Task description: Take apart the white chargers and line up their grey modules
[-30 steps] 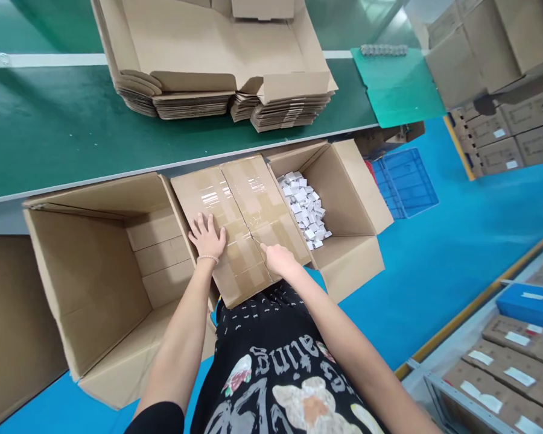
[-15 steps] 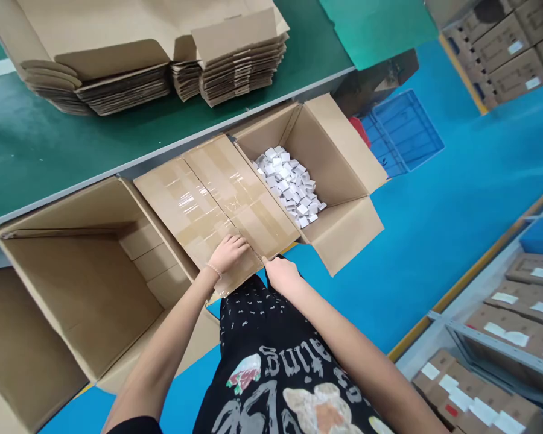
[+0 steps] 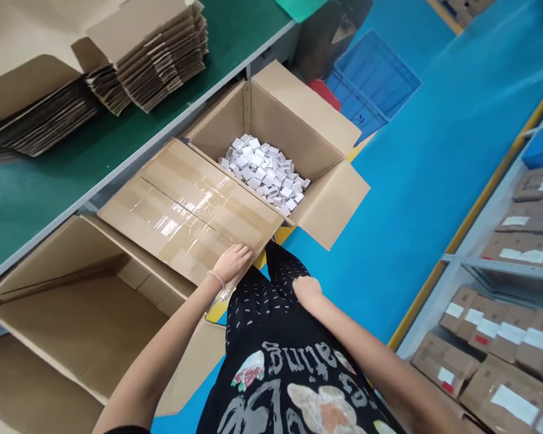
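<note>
We rest our left hand (image 3: 231,264) on the taped box (image 3: 181,193), near its closest edge; our right hand (image 3: 308,292), curled, is by our trousers (image 3: 281,265). White pieces (image 3: 265,172) lie inside an open box (image 3: 298,135) just beside it, and stacked cardboard (image 3: 158,63) sits on the green table (image 3: 72,176).

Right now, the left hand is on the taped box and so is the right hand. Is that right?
Not quite: in the head view, the right hand is off the taped box, by the dark trousers. The left hand is on the box, as you said.
</note>
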Tool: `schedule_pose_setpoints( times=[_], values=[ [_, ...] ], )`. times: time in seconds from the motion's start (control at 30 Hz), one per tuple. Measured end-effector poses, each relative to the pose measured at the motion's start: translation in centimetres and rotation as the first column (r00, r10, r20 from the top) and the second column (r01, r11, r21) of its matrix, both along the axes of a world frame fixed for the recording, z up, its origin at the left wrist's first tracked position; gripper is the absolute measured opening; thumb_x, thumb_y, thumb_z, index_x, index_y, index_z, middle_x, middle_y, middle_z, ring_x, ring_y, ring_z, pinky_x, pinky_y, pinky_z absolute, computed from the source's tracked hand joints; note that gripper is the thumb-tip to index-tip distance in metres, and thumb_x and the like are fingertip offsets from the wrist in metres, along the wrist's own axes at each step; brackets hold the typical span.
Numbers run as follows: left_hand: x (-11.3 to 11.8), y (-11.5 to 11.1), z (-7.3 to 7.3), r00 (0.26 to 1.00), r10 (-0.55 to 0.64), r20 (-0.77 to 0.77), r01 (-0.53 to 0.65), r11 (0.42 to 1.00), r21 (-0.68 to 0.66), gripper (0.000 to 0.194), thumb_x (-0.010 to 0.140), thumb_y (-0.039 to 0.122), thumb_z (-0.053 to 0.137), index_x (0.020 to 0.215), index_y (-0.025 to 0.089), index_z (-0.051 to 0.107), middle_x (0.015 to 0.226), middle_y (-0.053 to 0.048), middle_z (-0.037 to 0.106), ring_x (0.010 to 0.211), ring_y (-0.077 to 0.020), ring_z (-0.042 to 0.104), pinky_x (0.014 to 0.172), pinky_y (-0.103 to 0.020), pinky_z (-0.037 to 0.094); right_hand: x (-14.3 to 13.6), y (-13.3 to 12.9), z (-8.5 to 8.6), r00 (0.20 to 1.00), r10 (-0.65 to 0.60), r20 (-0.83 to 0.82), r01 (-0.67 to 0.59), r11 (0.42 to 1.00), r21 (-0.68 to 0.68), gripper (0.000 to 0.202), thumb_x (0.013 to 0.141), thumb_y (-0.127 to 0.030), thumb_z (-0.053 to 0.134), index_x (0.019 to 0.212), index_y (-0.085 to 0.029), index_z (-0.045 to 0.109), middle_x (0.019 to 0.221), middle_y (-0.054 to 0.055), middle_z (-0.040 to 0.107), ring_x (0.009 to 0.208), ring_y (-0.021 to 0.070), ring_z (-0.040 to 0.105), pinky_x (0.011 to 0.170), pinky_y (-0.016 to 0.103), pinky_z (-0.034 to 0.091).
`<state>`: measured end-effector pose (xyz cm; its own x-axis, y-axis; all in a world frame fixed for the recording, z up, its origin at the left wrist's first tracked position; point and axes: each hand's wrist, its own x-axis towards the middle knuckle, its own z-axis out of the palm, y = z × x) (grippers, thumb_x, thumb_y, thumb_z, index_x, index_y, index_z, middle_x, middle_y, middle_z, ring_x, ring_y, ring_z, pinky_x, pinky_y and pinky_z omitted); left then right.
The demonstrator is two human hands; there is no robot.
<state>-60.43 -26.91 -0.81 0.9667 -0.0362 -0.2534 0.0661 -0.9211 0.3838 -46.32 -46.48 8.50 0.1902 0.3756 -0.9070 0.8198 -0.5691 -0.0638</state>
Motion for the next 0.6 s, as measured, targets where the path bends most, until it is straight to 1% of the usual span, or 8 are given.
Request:
schedule_pose_setpoints(
  times=[0.03,0.1,0.17,0.2,0.27,0.37,0.47,0.6],
  values=[
    [0.2,0.0,0.0,1.0,-0.001,-0.012,0.001,1.0,0.011,0.022,0.09,0.029,0.053,0.108,0.016,0.057,0.11,-0.006,0.058,0.102,-0.0189,0.056,0.089,-0.041,0.047,0.5,-1.4,-0.3,0.999,-0.033,0.014,0.033,0.999,-0.014,0.044,0.083,0.0,0.045,0.122,-0.015,0.06,0.096,0.016,0.067,0.092,0.0279,0.065,0.072,0.034,0.05],
    [0.7,-0.2,0.1,0.999,0.007,-0.041,-0.005,0.999,0.043,0.021,0.09,0.03,0.053,0.105,0.015,0.057,0.107,-0.006,0.059,0.1,-0.0184,0.056,0.089,-0.041,0.047,1.4,-3.7,-0.7,0.992,-0.107,0.062,0.107,0.994,0.001,0.054,0.086,-0.003,0.044,0.137,-0.021,0.047,0.097,0.014,0.067,0.09,0.0265,0.065,0.069,0.031,0.049],
    [1.2,-0.4,0.2,0.997,0.014,-0.071,-0.008,0.997,0.078,0.02,0.09,0.031,0.053,0.102,0.015,0.058,0.106,-0.005,0.059,0.099,-0.0182,0.056,0.088,-0.041,0.047,2.2,-5.0,-0.6,0.978,-0.181,0.108,0.177,0.983,0.039,0.055,0.093,-0.012,0.038,0.146,-0.024,0.03,0.097,0.014,0.066,0.087,0.0257,0.065,0.066,0.03,0.047],
    [1.4,-0.5,0.3,0.996,0.012,-0.085,-0.004,0.996,0.095,0.02,0.09,0.031,0.053,0.101,0.015,0.058,0.105,-0.005,0.059,0.098,-0.0181,0.056,0.088,-0.041,0.047,2.6,-5.2,-0.6,0.969,-0.214,0.124,0.207,0.976,0.063,0.053,0.096,-0.017,0.034,0.148,-0.024,0.026,0.096,0.014,0.066,0.085,0.0258,0.065,0.065,0.03,0.046],
    [1.9,-0.6,0.6,0.994,0.001,-0.113,0.013,0.992,0.125,0.019,0.089,0.031,0.054,0.099,0.015,0.058,0.103,-0.005,0.06,0.097,-0.0177,0.057,0.087,-0.04,0.048,3.1,-4.9,-0.4,0.955,-0.266,0.132,0.252,0.961,0.115,0.051,0.098,-0.022,0.03,0.149,-0.026,0.024,0.095,0.013,0.066,0.084,0.0263,0.064,0.064,0.03,0.045],
    [2.4,-0.6,1.2,0.989,-0.025,-0.148,0.05,0.984,0.169,0.018,0.089,0.03,0.055,0.096,0.014,0.059,0.1,-0.004,0.06,0.095,-0.0171,0.058,0.085,-0.039,0.049,3.2,-3.8,-0.1,0.945,-0.313,0.094,0.292,0.938,0.188,0.051,0.097,-0.024,0.034,0.147,-0.03,0.028,0.094,0.01,0.066,0.085,0.0259,0.064,0.065,0.029,0.043],
    [2.6,-0.5,1.5,0.984,-0.047,-0.174,0.083,0.976,0.203,0.018,0.089,0.03,0.055,0.096,0.014,0.059,0.099,-0.004,0.06,0.094,-0.0169,0.058,0.083,-0.038,0.05,2.6,-2.8,0.1,0.94,-0.339,0.034,0.321,0.916,0.242,0.05,0.097,-0.026,0.035,0.146,-0.033,0.028,0.093,0.009,0.066,0.084,0.0249,0.064,0.065,0.028,0.042],
    [2.5,0.0,1.3,0.977,-0.076,-0.2,0.12,0.969,0.214,0.02,0.089,0.032,0.055,0.098,0.014,0.058,0.1,-0.005,0.06,0.094,-0.0175,0.057,0.082,-0.038,0.049,1.1,-1.8,0.3,0.933,-0.356,-0.049,0.355,0.892,0.279,0.048,0.098,-0.029,0.033,0.145,-0.037,0.029,0.094,0.008,0.066,0.083,0.0233,0.064,0.066,0.027,0.041]
  ],
)
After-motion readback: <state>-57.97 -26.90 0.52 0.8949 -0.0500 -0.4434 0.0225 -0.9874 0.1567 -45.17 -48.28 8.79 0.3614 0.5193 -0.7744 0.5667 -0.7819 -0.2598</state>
